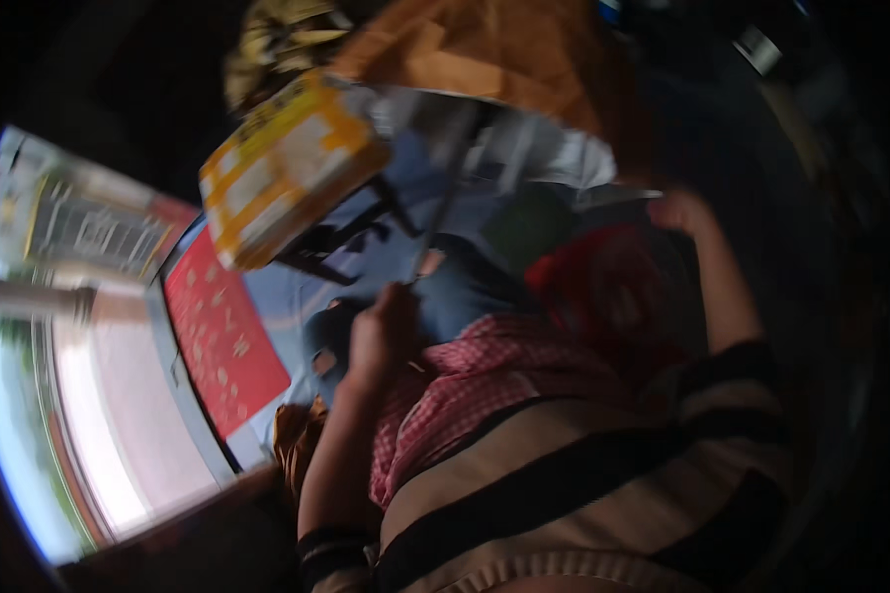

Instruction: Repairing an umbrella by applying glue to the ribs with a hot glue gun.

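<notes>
My left hand [386, 331] is closed around the lower end of a long thin stick [447, 203], which slants up and away over my knees. The stick's far end reaches a large brown sheet or bag [494, 59] with a whitish, shiny underside. At its lower right corner my right hand [677, 210] is closed, seemingly pinching the edge; blur hides the exact grip. Ripped blue jeans [475, 292] and a red checked cloth [504, 356] cover my lap.
A yellow-and-white wrapped block [292, 173] sits on a black stand [341, 237] at the left. Nearby lies a red patterned panel [227, 336], beside a bright window [109, 395]. A red bag-like thing [613, 287] is by my right side. Crumpled tan material [282, 49] lies far left.
</notes>
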A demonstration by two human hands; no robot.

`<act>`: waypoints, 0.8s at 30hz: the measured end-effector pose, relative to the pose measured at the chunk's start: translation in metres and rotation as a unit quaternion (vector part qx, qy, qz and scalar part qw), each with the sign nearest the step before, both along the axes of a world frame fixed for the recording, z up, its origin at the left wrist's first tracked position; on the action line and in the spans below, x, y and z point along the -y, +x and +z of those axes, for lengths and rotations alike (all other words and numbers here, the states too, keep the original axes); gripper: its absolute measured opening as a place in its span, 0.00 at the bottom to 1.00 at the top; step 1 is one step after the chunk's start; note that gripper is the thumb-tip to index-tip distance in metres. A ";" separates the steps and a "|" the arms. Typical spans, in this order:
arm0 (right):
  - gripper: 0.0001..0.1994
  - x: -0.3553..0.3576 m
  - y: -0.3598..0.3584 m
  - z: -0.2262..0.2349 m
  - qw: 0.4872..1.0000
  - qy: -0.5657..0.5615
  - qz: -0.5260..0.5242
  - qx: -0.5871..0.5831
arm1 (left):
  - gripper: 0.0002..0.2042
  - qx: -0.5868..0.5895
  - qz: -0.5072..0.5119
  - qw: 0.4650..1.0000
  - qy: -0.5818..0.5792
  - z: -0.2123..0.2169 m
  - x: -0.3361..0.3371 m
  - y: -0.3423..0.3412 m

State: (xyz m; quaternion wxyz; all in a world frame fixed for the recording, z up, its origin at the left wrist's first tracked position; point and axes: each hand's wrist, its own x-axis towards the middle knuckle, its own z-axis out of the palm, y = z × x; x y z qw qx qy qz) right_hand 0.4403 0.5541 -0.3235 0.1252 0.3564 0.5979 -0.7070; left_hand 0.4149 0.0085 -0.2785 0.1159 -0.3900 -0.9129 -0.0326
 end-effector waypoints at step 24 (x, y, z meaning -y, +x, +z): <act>0.11 0.112 -0.202 -0.021 0.720 0.577 0.211 -0.323 | 0.15 0.021 0.286 0.948 0.139 -0.020 0.093 -0.046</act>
